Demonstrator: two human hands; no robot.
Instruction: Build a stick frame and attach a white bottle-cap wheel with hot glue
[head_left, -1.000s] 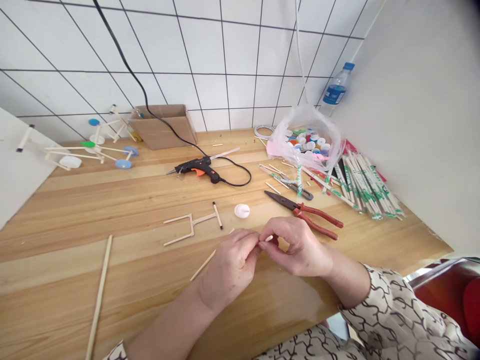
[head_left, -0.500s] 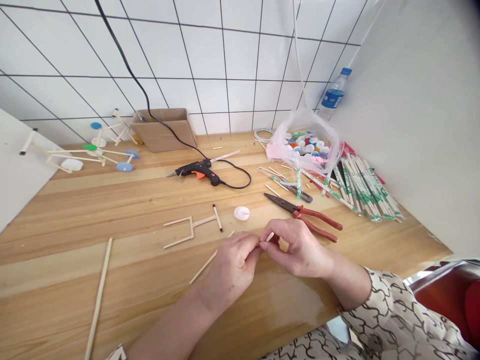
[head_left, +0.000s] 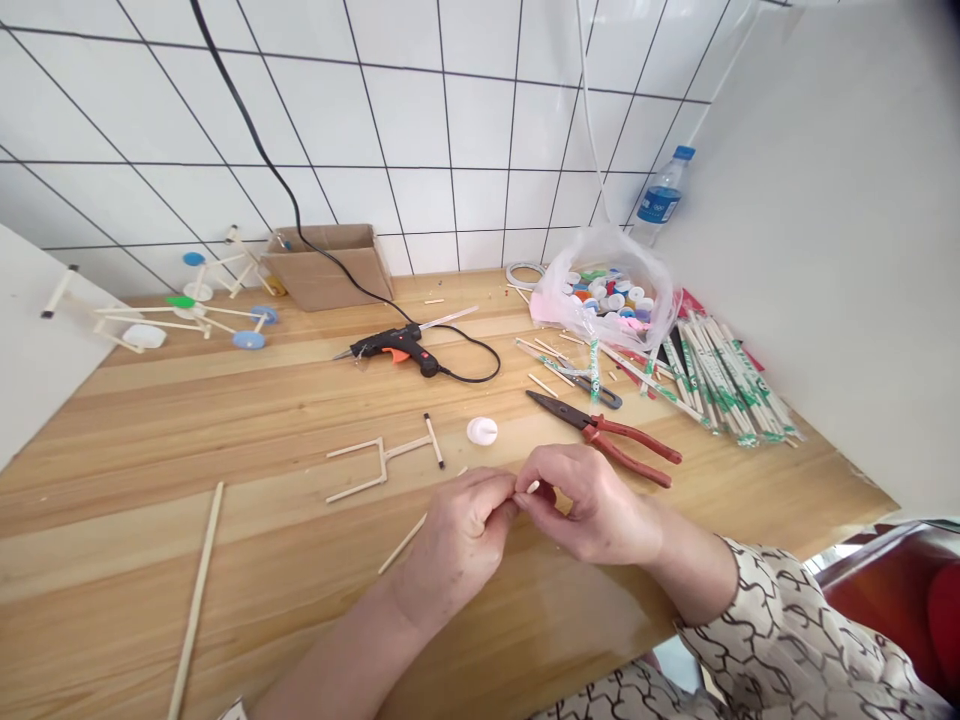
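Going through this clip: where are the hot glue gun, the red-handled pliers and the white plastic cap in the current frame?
Hot glue gun (head_left: 390, 342): head view, on its black barrel.
Red-handled pliers (head_left: 630, 439): head view, on the upper red handle.
White plastic cap (head_left: 482, 431): head view, on its top.

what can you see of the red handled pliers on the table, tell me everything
The long-nose pliers have a dark metal head and two red, plastic-looking grips. They lie flat on the light wooden tabletop, with the tapered nose pointing to the upper left and the grips running to the lower right. The jaws look closed, while the grips spread slightly apart. The pliers sit just above the person's right hand, which does not touch them. Only the tabletop appears to touch them.
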